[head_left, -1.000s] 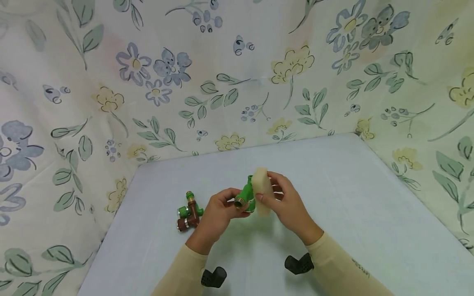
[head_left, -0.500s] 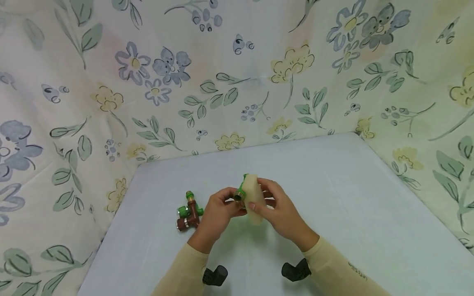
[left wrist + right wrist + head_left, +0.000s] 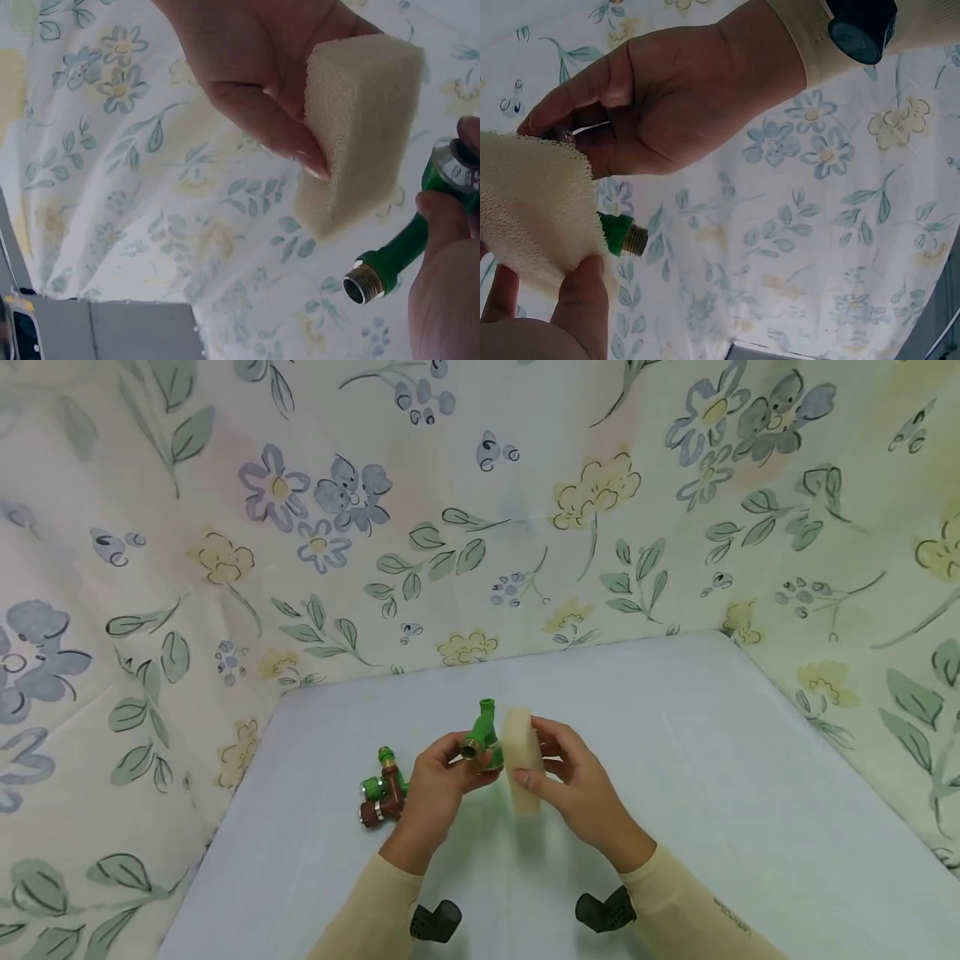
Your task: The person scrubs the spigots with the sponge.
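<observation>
In the head view my left hand grips a green pipe valve above the table. The valve has a threaded brass end, plain in the left wrist view. My right hand pinches a cream sponge block between thumb and fingers, just right of the valve. A narrow gap separates sponge and valve in the head view. From the right wrist, the sponge hides most of the valve, leaving its threaded tip visible. Left-hand fingers cover part of the valve body.
Left of my left hand, a brown valve and a green one lie close together on the white table. My left forearm partly covers them. A floral cloth hangs behind the table and along its sides.
Half a second ago the sponge lay against the valve and covered much of it. Now they are apart: the valve has shifted left and turned more upright, the sponge slightly right.
</observation>
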Demonstrator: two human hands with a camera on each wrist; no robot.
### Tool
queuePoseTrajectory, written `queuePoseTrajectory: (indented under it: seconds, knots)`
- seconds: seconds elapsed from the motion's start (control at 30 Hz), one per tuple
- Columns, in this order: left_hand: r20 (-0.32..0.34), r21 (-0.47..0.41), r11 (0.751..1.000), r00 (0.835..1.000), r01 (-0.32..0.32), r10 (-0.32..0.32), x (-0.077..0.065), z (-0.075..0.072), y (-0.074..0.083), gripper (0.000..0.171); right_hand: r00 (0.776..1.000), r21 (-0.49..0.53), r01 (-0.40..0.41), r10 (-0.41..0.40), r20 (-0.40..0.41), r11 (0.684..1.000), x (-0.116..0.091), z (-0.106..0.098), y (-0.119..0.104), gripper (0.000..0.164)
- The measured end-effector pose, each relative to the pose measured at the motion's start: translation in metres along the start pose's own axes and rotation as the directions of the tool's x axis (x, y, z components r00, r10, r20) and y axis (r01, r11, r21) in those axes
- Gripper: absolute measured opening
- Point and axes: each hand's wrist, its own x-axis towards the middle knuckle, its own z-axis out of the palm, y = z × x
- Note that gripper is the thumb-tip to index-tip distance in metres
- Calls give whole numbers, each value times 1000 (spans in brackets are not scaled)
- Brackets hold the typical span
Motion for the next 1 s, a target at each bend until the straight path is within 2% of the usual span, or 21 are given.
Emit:
queuePoseTrajectory:
  seconds: [0.13,0.27,0.4,0.53,0.8,0.87,1.0]
  knots:
    - [-79,-24,998,996,-51,49,-1,3,1,28,999,0,-6,6,48,1000,-2,6,3,58]
    - [-94,-7,997,993,-75,74,-3,6,3,25,998,-10,16,-16,56,1000,-3,12,4,58]
    - [-62,14,998,996,-68,69,-5,6,5,28,1000,-56,-6,6,9,998,-2,11,7,56]
    - [9,26,998,998,-64,64,-7,6,8,32,998,-72,-68,67,-16,995,0,4,18,53]
    - [117,15,998,992,-55,53,-9,4,13,31,992,-41,-123,123,3,992,2,-3,49,54]
    - [120,14,998,991,-63,61,-9,4,14,31,994,-26,-111,112,19,993,1,-2,50,54]
    - [68,8,997,995,-77,76,-7,2,13,31,995,-13,-71,72,68,997,-3,3,28,55]
